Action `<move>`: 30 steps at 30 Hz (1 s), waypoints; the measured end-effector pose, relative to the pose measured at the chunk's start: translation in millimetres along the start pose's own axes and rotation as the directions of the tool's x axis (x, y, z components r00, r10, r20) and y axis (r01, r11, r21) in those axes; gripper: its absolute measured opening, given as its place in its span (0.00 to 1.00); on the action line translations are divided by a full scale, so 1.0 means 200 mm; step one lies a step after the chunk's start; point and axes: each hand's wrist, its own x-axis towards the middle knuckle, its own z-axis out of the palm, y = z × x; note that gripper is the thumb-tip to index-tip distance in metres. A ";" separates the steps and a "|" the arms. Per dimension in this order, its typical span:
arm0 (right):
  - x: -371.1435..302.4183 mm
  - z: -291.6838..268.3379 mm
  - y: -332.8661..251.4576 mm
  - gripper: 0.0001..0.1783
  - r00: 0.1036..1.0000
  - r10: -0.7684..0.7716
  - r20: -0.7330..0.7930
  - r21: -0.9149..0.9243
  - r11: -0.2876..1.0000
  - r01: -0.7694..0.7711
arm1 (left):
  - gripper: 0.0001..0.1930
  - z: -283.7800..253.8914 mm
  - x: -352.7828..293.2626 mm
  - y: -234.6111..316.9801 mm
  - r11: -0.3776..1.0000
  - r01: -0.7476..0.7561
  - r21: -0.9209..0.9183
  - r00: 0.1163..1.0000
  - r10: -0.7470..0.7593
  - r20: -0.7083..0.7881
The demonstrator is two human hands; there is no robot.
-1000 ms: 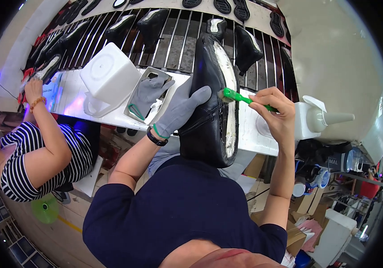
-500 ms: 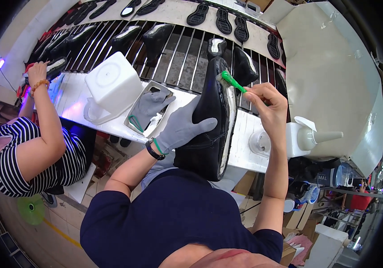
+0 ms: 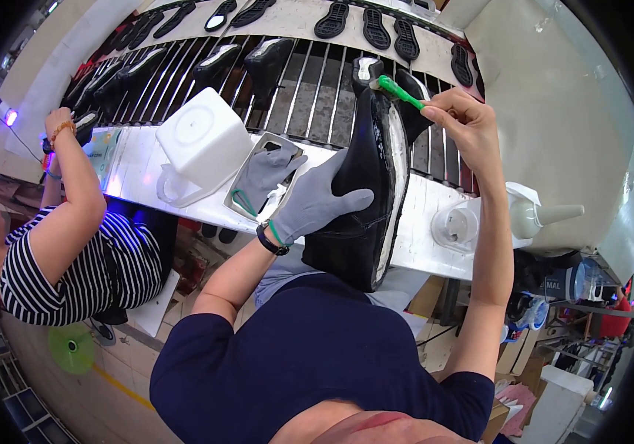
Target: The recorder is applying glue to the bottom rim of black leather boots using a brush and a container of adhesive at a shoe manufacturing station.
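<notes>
My left hand (image 3: 315,201), in a grey glove, grips a black boot (image 3: 365,152) by its side, holding it over the table's near edge. The boot's underside, with a pale strip along it, faces right, and its toe points away from me. Bare, my right hand (image 3: 468,122) pinches the handle of a green brush (image 3: 403,93). The brush's head is at the toe end of the boot; whether the bristles touch it cannot be made out. Nearest the right forearm is a round white cup (image 3: 455,226) on the white table (image 3: 424,248).
A white square container (image 3: 204,129) and a tray with a grey glove (image 3: 266,176) are left of the boot. At right stands a white spouted bottle (image 3: 528,214). Beyond, several boots lie on a metal roller rack (image 3: 315,96), with soles (image 3: 331,20) behind. A co-worker (image 3: 72,244) works at left.
My right hand and the brush have moved up and right, toward the boot's toe tip. The left hand still grips the boot. The co-worker's hands have shifted at the rack.
</notes>
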 end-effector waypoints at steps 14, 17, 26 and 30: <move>-0.13 -0.08 -0.09 0.06 0.881 -0.050 0.471 -0.006 0.998 0.061 | 0.36 0.00 0.00 0.01 0.932 0.071 -0.354 0.996 -0.083 -0.018; -0.20 -0.06 -0.07 0.06 0.865 -0.075 0.496 0.035 0.997 0.066 | 0.34 -0.01 0.00 0.00 0.928 0.090 -0.362 0.993 -0.111 -0.038; -0.45 0.00 -0.11 0.06 0.825 -0.078 0.560 0.085 0.996 0.037 | 0.30 -0.01 0.02 -0.03 0.934 0.063 -0.352 0.990 -0.102 -0.094; -0.40 0.00 -0.05 0.06 0.974 -0.037 0.222 -0.010 0.999 0.041 | 0.28 0.02 0.05 -0.06 0.914 0.138 -0.381 0.986 -0.163 -0.034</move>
